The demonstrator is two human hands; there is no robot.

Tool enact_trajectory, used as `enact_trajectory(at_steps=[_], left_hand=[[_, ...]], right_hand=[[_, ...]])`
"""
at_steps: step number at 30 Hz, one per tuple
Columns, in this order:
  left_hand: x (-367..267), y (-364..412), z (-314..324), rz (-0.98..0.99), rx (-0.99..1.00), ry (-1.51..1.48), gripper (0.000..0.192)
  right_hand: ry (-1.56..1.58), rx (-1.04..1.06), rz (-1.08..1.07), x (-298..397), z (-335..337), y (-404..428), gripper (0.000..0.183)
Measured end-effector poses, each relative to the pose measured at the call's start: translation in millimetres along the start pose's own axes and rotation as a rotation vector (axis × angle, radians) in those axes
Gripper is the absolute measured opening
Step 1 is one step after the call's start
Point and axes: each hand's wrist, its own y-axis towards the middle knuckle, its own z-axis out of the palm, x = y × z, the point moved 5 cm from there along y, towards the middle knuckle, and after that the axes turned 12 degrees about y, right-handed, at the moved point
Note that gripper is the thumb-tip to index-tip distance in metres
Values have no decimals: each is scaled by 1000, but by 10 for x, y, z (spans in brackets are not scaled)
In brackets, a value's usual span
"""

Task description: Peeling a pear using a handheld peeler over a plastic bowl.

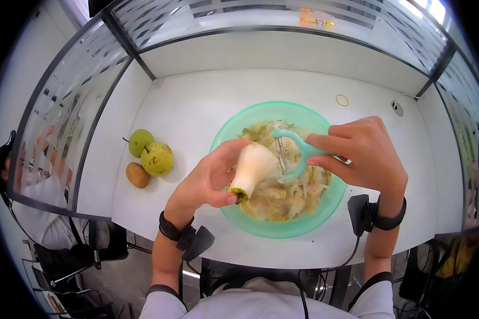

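Observation:
My left hand (209, 175) grips a pale, peeled pear (255, 163) above the bowl, tilted with its narrow end toward me. A patch of yellow-green skin stays at that narrow end, by my thumb. In my right hand (355, 155) is a mint-green Y-shaped peeler (301, 153), held by its handle. Its metal blade is upright beside the pear's wide end; whether it touches the flesh I cannot tell. Beneath both hands sits a translucent green plastic bowl (281, 230) holding a heap of wet pale and greenish peelings (283, 201).
Left of the bowl lie two green pears (157, 159) and a brown, oval kiwi or potato (137, 175). A yellow rubber band (342, 100) rests toward the back right, near a cable hole (397, 108). Partition panels (283, 50) enclose the white desk (183, 95). Another person (44, 223) sits at left.

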Motion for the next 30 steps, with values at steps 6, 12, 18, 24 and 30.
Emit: enact_trajectory(at_steps=[6,12,18,24,30], left_hand=[[11,-13,-11,-12,-7,-40,90],[-18,3,10,-22,-7,-38,91],[5,39,-12,-34,84,-63,89],[-277,145,27,-243,280,123,91],[-392,208,-8,-325,399,324,87]], right_hand=[[-21,-20,-41,20,19,9,18],[-6,7,-12,-2,32,27,18],[24,19,4,-34,49,22,18],[7,3,-12,-38,-20,-38,18],[44,2,25,-42,-120,-72,17]])
